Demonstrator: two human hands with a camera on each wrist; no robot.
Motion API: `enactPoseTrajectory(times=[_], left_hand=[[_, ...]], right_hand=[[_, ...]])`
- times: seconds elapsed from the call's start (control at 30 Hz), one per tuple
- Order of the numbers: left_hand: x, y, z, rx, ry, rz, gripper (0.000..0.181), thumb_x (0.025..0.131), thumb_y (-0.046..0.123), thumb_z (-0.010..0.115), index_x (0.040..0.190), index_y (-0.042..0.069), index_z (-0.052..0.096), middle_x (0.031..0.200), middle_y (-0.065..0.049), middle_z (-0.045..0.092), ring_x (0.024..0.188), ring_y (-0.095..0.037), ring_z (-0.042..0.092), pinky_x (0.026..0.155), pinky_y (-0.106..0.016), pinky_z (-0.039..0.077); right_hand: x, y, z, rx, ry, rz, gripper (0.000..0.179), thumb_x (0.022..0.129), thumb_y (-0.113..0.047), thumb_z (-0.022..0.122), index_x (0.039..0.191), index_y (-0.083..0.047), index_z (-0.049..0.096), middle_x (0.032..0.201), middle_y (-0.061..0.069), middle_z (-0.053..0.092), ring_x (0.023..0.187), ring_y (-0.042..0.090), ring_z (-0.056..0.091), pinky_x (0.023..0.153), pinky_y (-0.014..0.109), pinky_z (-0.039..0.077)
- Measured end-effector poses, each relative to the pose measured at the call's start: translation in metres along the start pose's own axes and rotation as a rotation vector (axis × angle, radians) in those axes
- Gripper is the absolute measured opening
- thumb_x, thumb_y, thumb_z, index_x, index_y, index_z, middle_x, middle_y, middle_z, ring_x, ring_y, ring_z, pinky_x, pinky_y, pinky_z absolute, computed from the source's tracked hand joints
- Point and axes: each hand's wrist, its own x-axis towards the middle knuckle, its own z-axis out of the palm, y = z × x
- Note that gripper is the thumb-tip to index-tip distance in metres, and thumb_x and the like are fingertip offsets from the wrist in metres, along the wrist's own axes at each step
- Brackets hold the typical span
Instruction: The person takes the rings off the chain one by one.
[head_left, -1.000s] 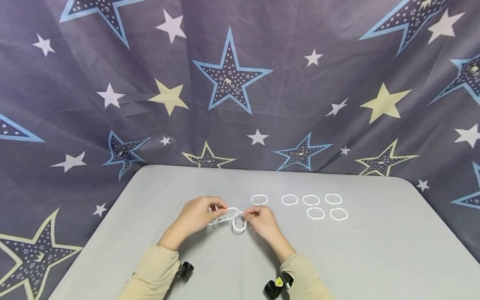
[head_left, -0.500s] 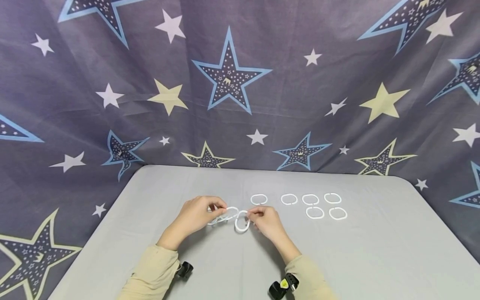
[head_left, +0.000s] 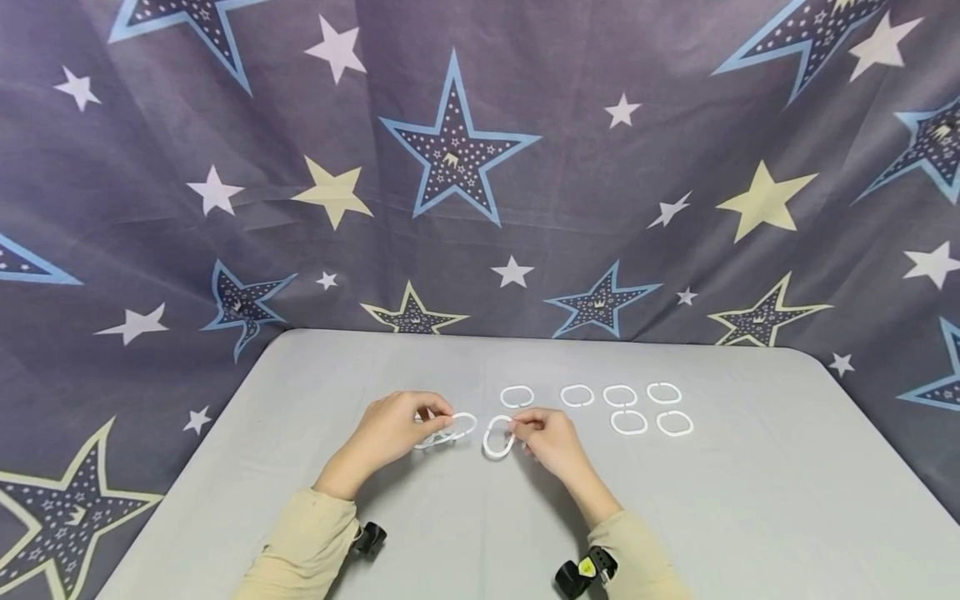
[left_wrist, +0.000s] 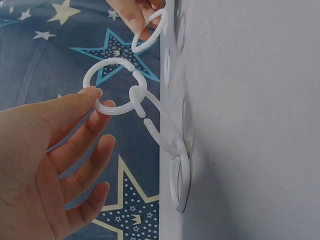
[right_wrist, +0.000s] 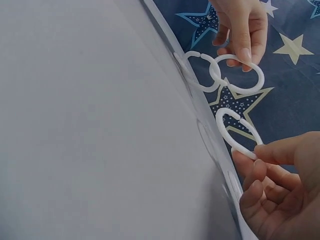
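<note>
My left hand [head_left: 395,429] pinches the end link of a short chain of white plastic links [left_wrist: 95,68] between thumb and index finger. Its other fingers are loosely bent. In the left wrist view the chain hangs from that link down toward the table, where its lowest links are bunched together. To the right, my right hand [head_left: 557,446] pinches a single white oval link [right_wrist: 225,131] by its side. This link has a small gap in its loop and stands apart from the chain. In the head view my left fingers partly hide the chain.
Several loose white oval links lie flat behind and right of the hands: one link [head_left: 517,387] just beyond the right hand, the others, such as this link [head_left: 628,412], farther right. The grey table [head_left: 480,533] meets a star-patterned cloth [head_left: 555,200] at its back edge.
My right hand has moved right with its link, from touching or overlapping the chain's end link to a visible gap from it. The left hand has stayed nearly still.
</note>
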Motion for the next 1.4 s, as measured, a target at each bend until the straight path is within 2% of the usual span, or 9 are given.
enactPoseTrajectory(times=[0.3,0.87,1.4], left_hand=[[-0.001,-0.002,0.001,0.002,-0.002,-0.008,0.009,0.087,0.031,0.076,0.096,0.030,0.076,0.077,0.022,0.062,0.071,-0.004,0.055,0.068,-0.034,0.043],[0.000,-0.001,0.002,-0.001,-0.005,-0.012,0.010,0.087,0.031,0.077,0.096,0.029,0.076,0.077,0.022,0.062,0.072,-0.004,0.055,0.069,-0.035,0.043],[0.000,-0.002,0.001,-0.002,-0.006,-0.006,0.010,0.087,0.032,0.076,0.097,0.029,0.076,0.076,0.022,0.062,0.071,-0.005,0.055,0.068,-0.034,0.042]], right_hand=[[-0.002,0.001,-0.010,0.013,0.002,0.008,0.009,0.086,-0.001,0.067,0.091,0.004,0.073,0.066,0.011,0.065,0.048,0.012,0.052,0.043,0.021,0.040],[-0.009,0.001,-0.043,-0.019,0.044,0.033,0.012,0.086,-0.003,0.069,0.095,0.005,0.072,0.071,0.014,0.069,0.052,0.015,0.056,0.045,0.023,0.042],[-0.012,0.004,-0.066,-0.035,0.093,0.080,0.016,0.086,-0.009,0.075,0.096,0.003,0.074,0.071,0.008,0.068,0.052,0.015,0.057,0.046,0.024,0.042]])
